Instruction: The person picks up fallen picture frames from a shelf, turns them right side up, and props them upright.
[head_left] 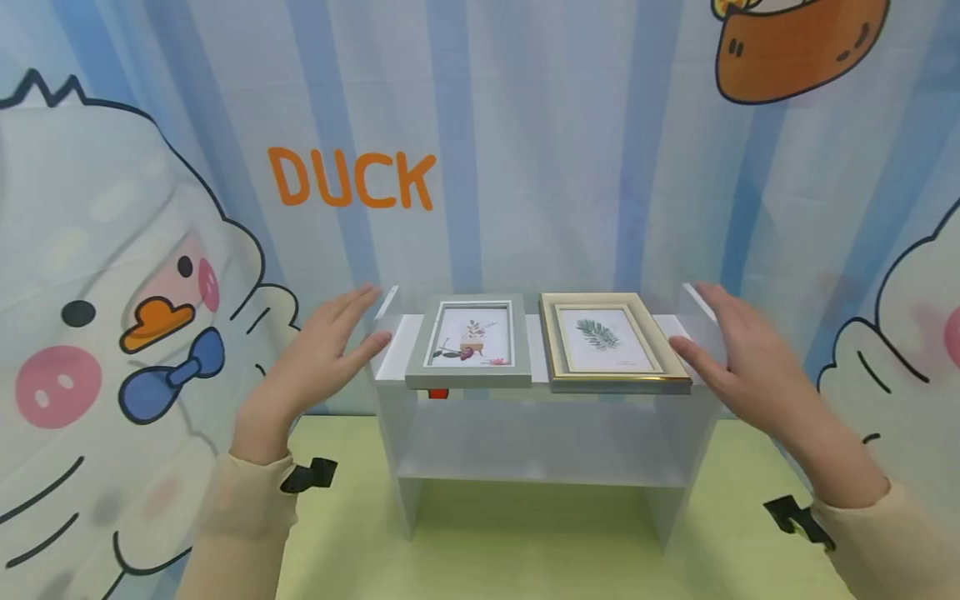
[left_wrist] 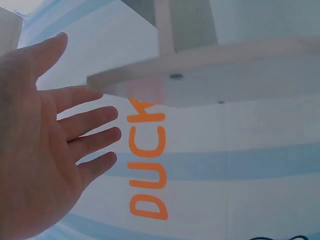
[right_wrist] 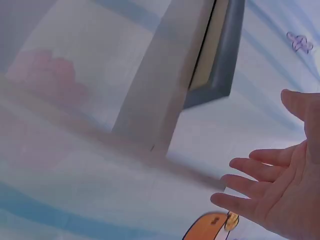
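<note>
A small white shelf (head_left: 540,442) stands in the middle of the head view, its two side panels rising above the top board. Two picture frames lie flat on top: a grey-green one (head_left: 417,362) with a plant picture at left, and a gold-and-cream one (head_left: 551,350) with a leaf picture at right. Beside the left side panel (head_left: 387,308) is my left hand (head_left: 318,354), fingers straight, thumb apart. My right hand (head_left: 757,375) extends along the outside of the right side panel (head_left: 701,312), fingers extended. Whether either hand touches its panel, I cannot tell. Neither holds anything.
Behind the shelf hangs a blue-striped curtain (head_left: 540,167) with cartoon ducks and orange lettering. Pale yellow-green surface (head_left: 525,542) lies beneath the shelf. The frames' front edges stick out slightly past the top board.
</note>
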